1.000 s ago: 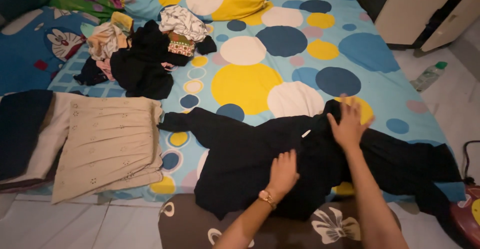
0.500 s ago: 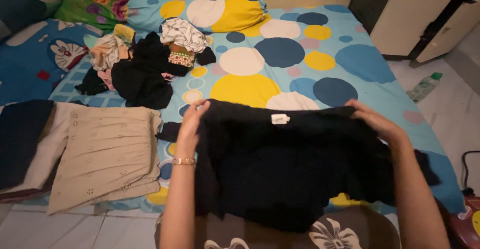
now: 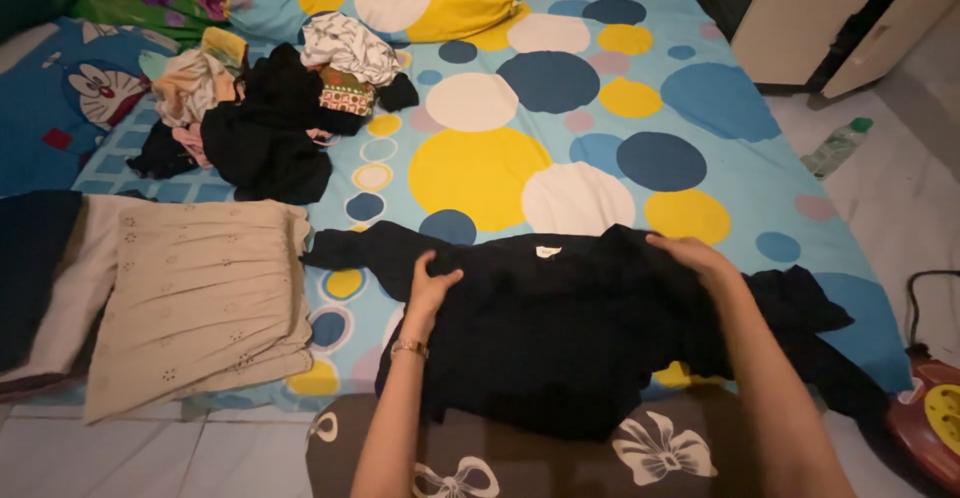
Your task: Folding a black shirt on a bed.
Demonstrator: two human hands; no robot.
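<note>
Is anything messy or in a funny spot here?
Yes. A plastic bottle lies on its side on the floor beside the bed. A jumbled pile of clothes sits unfolded near the pillows, unlike the flat beige garment. The black garment under the left hand and right hand lies crumpled.

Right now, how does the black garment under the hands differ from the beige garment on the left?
The black garment is spread out and rumpled, both hands gripping its top edge; the beige garment lies folded flat, untouched. The black one is plain and dark, the beige one pale with small eyelet dots. Both rest at the near edge of the spotted bedsheet.
</note>
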